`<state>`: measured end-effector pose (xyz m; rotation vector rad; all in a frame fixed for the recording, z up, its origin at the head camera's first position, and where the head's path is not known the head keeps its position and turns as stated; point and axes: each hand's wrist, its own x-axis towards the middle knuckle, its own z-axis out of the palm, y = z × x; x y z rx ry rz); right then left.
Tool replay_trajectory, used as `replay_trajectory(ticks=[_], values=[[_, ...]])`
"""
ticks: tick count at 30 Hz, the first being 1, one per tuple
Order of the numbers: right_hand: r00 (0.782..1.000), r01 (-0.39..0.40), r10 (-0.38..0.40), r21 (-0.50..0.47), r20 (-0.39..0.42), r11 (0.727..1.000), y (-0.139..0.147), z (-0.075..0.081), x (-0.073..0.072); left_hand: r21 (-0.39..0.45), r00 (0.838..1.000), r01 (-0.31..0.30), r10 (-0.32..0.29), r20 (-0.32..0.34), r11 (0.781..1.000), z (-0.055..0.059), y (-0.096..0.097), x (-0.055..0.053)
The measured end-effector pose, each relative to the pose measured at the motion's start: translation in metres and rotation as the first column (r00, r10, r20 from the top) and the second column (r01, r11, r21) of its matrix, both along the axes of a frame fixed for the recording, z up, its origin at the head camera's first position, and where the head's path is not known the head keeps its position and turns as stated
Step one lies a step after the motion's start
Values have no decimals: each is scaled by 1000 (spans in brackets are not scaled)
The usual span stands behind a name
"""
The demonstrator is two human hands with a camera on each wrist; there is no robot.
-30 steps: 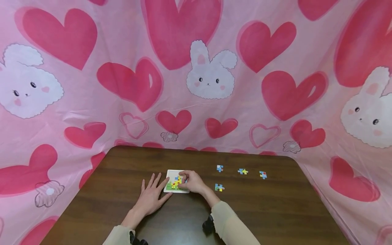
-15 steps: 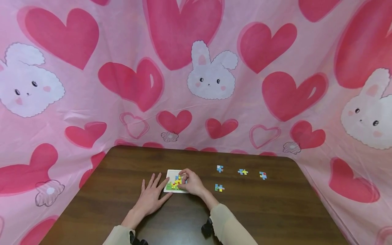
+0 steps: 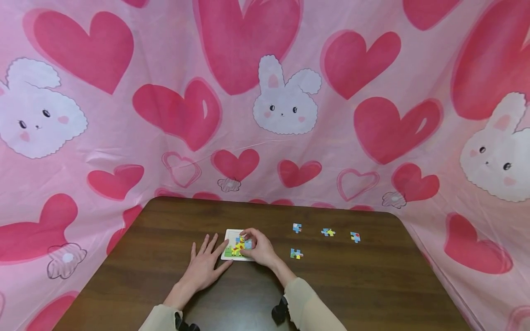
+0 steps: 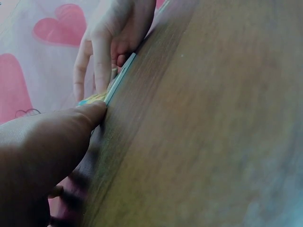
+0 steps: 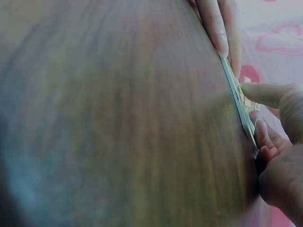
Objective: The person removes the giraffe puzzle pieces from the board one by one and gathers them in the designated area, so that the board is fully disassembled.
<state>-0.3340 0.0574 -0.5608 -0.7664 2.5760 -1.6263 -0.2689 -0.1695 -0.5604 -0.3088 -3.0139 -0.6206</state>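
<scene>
A small white-framed puzzle board (image 3: pixel 229 234) lies on the table, with a yellow giraffe picture (image 3: pixel 237 248) on green ground partly filled in. My left hand (image 3: pixel 204 269) lies with fingers spread at the board's left side, the index fingertip on its left edge and the thumb (image 4: pixel 90 113) at its near edge. Over the right part of the board, my right hand (image 3: pixel 262 248) pinches a light blue puzzle piece (image 3: pixel 248 244) between thumb and fingers, low against the picture. The hand hides the board's right edge. In the right wrist view, the thumb (image 5: pixel 265 93) reaches over the board.
To the right lie several loose jigsaw pieces: a blue one (image 3: pixel 296 228), a blue-and-yellow one (image 3: pixel 328 232), one with a red spot (image 3: pixel 355 236), and a nearer one (image 3: pixel 296 253). A pink cloth (image 3: pixel 285 151) with hearts and rabbits surrounds the brown table (image 3: pixel 352 285).
My right hand has shifted slightly at the board, and more of the light blue piece shows beside the giraffe. The left hand and loose pieces have stayed in place.
</scene>
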Motion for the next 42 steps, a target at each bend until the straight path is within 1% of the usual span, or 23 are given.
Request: replay_trajectory(ticks=[4, 6, 12, 17, 25, 29, 36, 42], values=[[1000, 6, -6, 2, -4, 1000, 0, 0, 1, 0, 1000, 5, -5, -9, 1000, 0, 0, 0], [1000, 17, -17, 1, 11, 1000, -1, 0, 3, -1, 1000, 8, -8, -9, 1000, -1, 0, 0], [999, 44, -44, 9, 25, 999, -2, -2, 3, 2, 1000, 15, -15, -11, 1000, 0, 1, 2], [997, 47, -48, 11, 54, 999, -2, -2, 4, 8, 1000, 13, -13, -6, 1000, 0, 1, 4], [996, 50, -52, 28, 75, 998, -2, -1, 6, 14, 1000, 11, -11, 1, 1000, -2, 2, 5], [995, 40, -40, 2, 94, 999, 0, 0, 6, 21, 1000, 11, -11, 6, 1000, -2, 3, 6], [992, 43, -34, -76, 124, 996, 15, 7, 6, 22, 1000, 9, -9, 26, 1000, -3, 5, 6], [996, 41, -32, -105, 86, 994, 33, 21, 8, 14, 1000, 7, -8, 19, 1000, -4, 6, 4]])
